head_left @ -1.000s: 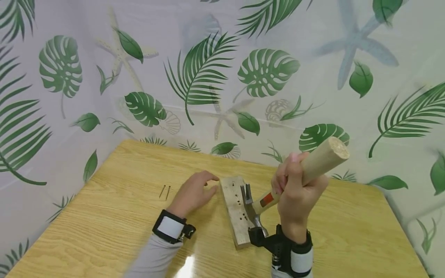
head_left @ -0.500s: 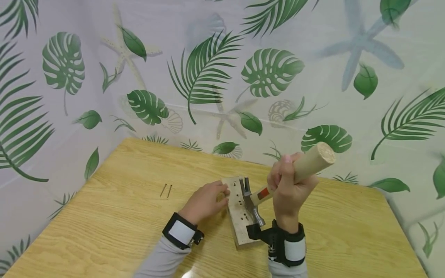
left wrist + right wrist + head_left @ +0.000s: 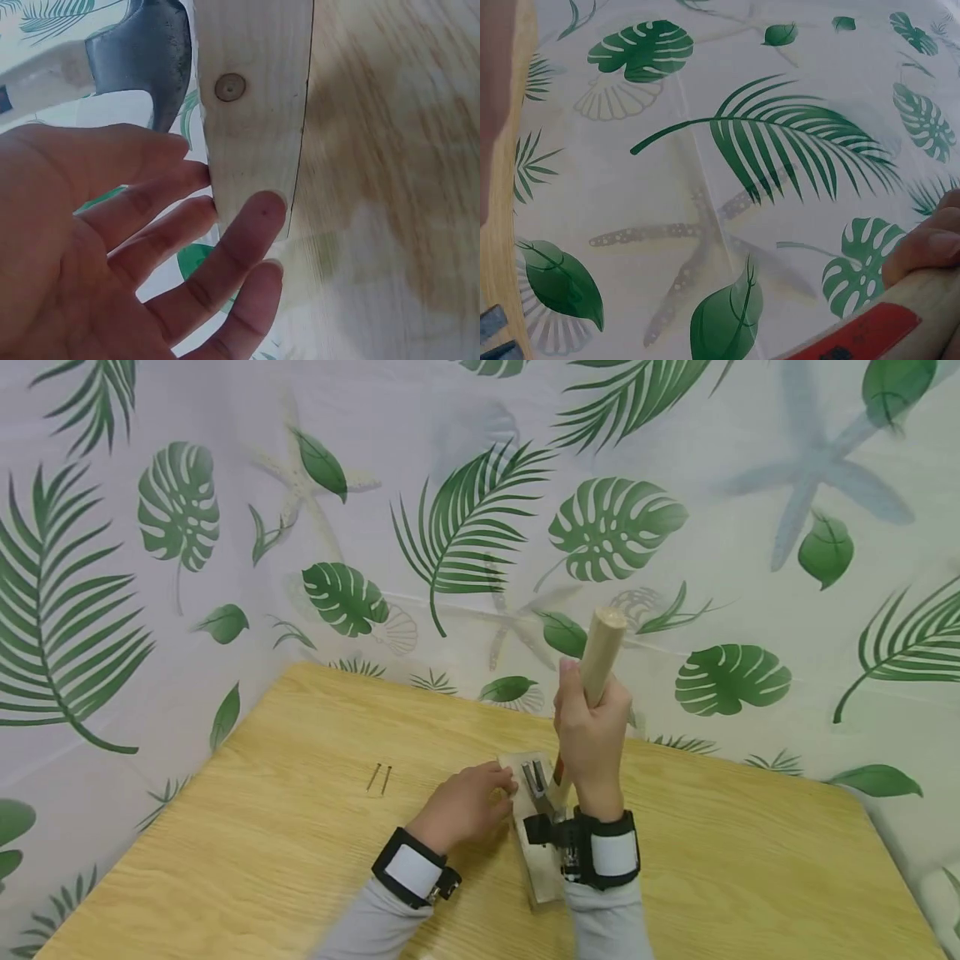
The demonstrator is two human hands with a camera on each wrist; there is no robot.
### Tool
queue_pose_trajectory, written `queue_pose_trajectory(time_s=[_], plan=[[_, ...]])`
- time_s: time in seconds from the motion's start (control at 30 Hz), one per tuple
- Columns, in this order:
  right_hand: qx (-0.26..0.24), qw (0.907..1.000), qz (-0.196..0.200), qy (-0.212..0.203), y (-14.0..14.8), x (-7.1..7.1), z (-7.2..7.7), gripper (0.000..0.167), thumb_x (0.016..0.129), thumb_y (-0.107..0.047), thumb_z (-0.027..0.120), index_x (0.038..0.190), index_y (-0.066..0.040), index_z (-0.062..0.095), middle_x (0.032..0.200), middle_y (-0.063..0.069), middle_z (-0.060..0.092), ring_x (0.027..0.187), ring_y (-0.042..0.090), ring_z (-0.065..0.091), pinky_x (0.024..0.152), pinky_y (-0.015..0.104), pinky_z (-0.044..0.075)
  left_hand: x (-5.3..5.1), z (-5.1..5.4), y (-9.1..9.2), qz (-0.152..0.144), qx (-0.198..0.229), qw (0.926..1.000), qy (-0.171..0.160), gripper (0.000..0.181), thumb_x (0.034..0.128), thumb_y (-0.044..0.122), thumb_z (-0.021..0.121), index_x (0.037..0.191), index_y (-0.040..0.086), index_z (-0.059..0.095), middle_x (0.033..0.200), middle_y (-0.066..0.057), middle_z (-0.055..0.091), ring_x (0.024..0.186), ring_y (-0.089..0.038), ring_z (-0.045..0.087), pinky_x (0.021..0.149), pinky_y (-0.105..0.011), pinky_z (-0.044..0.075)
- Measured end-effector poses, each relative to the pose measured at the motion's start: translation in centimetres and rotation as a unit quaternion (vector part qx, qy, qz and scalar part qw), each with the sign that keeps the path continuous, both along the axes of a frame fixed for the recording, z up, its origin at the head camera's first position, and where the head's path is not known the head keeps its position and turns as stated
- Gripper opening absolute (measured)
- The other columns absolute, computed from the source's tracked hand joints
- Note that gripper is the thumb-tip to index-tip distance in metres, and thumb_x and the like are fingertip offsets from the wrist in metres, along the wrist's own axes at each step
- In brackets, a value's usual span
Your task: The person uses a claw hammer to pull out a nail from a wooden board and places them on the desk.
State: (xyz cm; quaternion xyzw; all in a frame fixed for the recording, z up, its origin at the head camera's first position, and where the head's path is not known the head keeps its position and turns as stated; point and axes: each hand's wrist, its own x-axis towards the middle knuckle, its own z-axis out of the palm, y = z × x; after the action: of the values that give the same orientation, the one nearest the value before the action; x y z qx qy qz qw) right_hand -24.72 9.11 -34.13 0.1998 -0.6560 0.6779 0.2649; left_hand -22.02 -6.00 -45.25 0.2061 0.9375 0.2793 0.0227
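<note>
In the head view a pale wooden block [image 3: 543,868] lies lengthwise on the table. My left hand [image 3: 465,806] is at its left side, fingers loosely bent; the left wrist view shows fingertips [image 3: 266,214] against the block's side [image 3: 255,127], not wrapped round it. My right hand [image 3: 592,743] grips the hammer's wooden handle [image 3: 602,652], which points upward. The metal claw [image 3: 535,779] is over the block, and my wrist strap partly covers the head. In the right wrist view, fingers [image 3: 934,244] curl round the handle [image 3: 870,337] by its red label.
Two nails [image 3: 379,778] lie side by side on the wood-grain table [image 3: 285,827], left of my left hand. Behind the table hangs a pale cloth [image 3: 465,677] printed with leaves, starfish and shells.
My left hand has moved right to the block and touches it. The right hand has shifted left with the hammer, whose handle now stands more upright. The head view has turned slightly left.
</note>
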Motion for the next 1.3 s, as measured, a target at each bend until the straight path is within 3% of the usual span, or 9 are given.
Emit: queue_pose_trajectory(time_s=[0.2,0.3,0.47,0.57,0.7,1.07,1.3], plan=[[0.022,0.9952,0.023,-0.093,0.1,-3.9,0.3,0.049,0.105,-0.035,0.054,0.067,-0.005,0.046,0.047,-0.001,0.038,0.033,0.013,0.030,0.033,0.028,0.024,0.3,0.1,0.3,0.007,-0.017,0.9998,-0.003,0.022,0.1015,0.020,0.061,0.119,0.014,0.073,0.138,-0.005,0.063,0.126,-0.028,0.061,0.101,-0.042,0.052],[0.076,0.9894,0.000,-0.123,-0.6,-5.8,0.0,0.047,0.105,-0.038,0.053,0.068,-0.009,0.047,0.049,-0.001,0.039,0.036,0.013,0.030,0.035,0.029,0.024,0.2,0.1,0.3,0.010,-0.018,0.9998,-0.006,0.021,0.1014,0.021,0.061,0.118,0.015,0.074,0.139,-0.004,0.062,0.127,-0.028,0.061,0.101,-0.042,0.052],[0.174,0.9720,-0.061,-0.145,-1.6,-8.0,-0.6,0.043,0.104,-0.045,0.051,0.078,-0.011,0.051,0.057,0.003,0.045,0.043,0.017,0.035,0.041,0.031,0.027,0.0,0.3,0.4,0.007,-0.012,0.9999,0.000,0.018,0.0998,0.020,0.063,0.112,0.015,0.074,0.130,-0.002,0.065,0.119,-0.026,0.064,0.095,-0.040,0.055],[0.194,0.9673,-0.074,-0.146,-1.9,-8.6,-0.7,0.043,0.103,-0.048,0.051,0.080,-0.011,0.052,0.059,0.006,0.048,0.043,0.017,0.035,0.040,0.031,0.027,-0.1,0.2,0.6,0.007,-0.010,0.9999,0.001,0.016,0.0985,0.020,0.064,0.111,0.014,0.074,0.121,0.000,0.067,0.112,-0.024,0.067,0.090,-0.037,0.056],[0.198,0.9677,-0.073,-0.139,-2.2,-8.7,-0.8,0.043,0.104,-0.048,0.051,0.081,-0.011,0.053,0.059,0.006,0.048,0.043,0.017,0.036,0.040,0.030,0.027,0.0,0.1,0.6,0.010,-0.012,0.9998,0.009,0.016,0.0968,0.019,0.065,0.109,0.015,0.074,0.117,0.001,0.068,0.108,-0.024,0.067,0.089,-0.037,0.056],[0.176,0.9764,-0.068,-0.105,-3.3,-9.8,-0.6,0.046,0.103,-0.050,0.053,0.082,-0.009,0.055,0.058,0.005,0.048,0.042,0.013,0.036,0.040,0.028,0.025,0.1,-0.3,0.7,0.008,-0.014,0.9994,0.032,0.016,0.0949,0.016,0.066,0.107,0.014,0.076,0.121,0.001,0.069,0.108,-0.024,0.069,0.091,-0.037,0.056],[0.146,0.9824,-0.070,-0.093,-3.2,-9.6,-0.6,0.044,0.102,-0.048,0.054,0.092,-0.006,0.062,0.069,0.009,0.057,0.051,0.017,0.048,0.045,0.029,0.036,0.0,-0.1,0.6,0.019,-0.021,0.9993,0.026,0.017,0.0927,0.016,0.067,0.107,0.015,0.075,0.120,0.001,0.068,0.104,-0.023,0.069,0.082,-0.036,0.057]])
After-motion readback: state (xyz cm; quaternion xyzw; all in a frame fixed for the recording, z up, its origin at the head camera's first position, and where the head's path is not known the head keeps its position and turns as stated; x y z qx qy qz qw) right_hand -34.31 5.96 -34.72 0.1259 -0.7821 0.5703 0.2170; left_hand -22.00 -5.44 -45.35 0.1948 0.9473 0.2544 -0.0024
